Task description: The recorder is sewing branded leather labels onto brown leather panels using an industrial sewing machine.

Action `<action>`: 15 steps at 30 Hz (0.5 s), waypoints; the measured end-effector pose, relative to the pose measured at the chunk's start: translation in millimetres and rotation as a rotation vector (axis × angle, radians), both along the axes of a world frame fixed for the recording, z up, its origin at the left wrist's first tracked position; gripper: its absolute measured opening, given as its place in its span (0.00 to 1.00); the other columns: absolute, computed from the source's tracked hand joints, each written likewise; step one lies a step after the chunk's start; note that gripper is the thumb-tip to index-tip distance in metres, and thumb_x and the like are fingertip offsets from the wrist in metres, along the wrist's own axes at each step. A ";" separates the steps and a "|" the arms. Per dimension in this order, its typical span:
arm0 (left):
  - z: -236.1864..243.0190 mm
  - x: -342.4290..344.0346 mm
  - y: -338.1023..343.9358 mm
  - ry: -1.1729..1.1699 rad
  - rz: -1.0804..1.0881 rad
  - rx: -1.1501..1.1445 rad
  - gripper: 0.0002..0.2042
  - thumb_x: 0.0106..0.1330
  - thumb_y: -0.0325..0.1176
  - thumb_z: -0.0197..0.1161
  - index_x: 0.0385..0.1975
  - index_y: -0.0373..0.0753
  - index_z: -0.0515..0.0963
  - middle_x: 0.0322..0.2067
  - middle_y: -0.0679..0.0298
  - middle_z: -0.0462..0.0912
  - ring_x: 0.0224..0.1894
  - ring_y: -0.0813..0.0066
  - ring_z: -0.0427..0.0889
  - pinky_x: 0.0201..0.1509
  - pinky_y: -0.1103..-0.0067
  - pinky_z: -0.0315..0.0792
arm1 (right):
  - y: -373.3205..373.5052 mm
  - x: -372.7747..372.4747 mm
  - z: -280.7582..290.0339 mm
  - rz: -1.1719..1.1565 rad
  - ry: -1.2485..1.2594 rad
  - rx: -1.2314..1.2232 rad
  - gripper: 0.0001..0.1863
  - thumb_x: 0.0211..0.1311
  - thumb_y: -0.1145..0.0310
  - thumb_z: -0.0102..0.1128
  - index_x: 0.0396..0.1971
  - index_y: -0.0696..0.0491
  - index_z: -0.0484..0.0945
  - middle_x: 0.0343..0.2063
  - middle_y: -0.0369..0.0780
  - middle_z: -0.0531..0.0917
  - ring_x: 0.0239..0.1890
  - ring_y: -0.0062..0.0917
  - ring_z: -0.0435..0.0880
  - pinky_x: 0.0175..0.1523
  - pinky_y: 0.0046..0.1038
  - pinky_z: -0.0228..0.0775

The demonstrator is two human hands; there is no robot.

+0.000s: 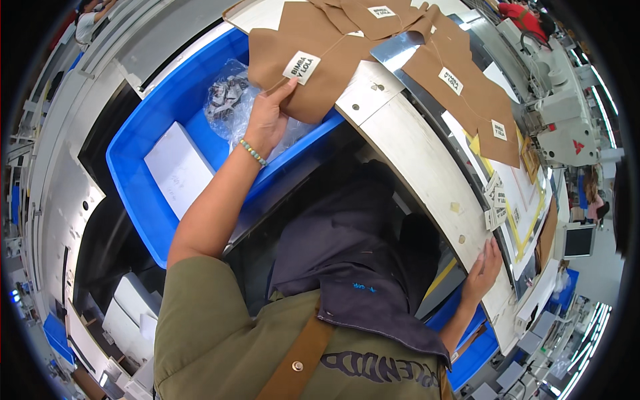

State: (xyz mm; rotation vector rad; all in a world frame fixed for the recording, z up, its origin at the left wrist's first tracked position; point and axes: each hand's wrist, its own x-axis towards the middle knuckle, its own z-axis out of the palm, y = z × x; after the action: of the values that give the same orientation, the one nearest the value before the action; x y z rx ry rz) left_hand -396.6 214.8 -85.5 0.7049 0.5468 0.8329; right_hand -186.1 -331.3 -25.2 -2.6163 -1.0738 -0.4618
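My left hand [269,119], wearing a beaded bracelet, pinches the edge of a brown leather-like cut piece [327,83] just beside its white label [302,68]. The piece hangs partly over a blue bin [133,173]; a thread runs from it towards other brown pieces on the table. My right hand [483,270] rests on the pale table edge [437,193], fingers extended, holding nothing I can see. Near its fingertips lies a small pile of white labels [495,200]. Further back, a connected brown piece [467,100] with two labels lies across a metal plate [393,52].
Inside the bin are a white box [177,167] and a clear plastic bag [230,100] of small parts. A sewing machine [563,127] stands at the right. Yellow-edged sheets [527,200] lie on the table. Another person [523,19] is at the far right.
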 end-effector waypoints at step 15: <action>16.1 2.4 -10.3 0.021 -0.047 -0.092 0.23 0.75 0.36 0.72 0.67 0.41 0.77 0.63 0.65 0.84 0.68 0.67 0.80 0.76 0.61 0.69 | 5.1 -0.9 0.4 -0.035 0.011 0.031 0.20 0.77 0.73 0.53 0.64 0.59 0.82 0.66 0.49 0.82 0.69 0.44 0.79 0.77 0.41 0.65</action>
State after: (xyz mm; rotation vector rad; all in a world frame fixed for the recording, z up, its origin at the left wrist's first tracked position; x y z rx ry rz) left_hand -394.1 204.5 -69.3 0.6407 0.5818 0.7522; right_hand -187.0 -326.2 -24.8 -2.6107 -1.0110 -0.4673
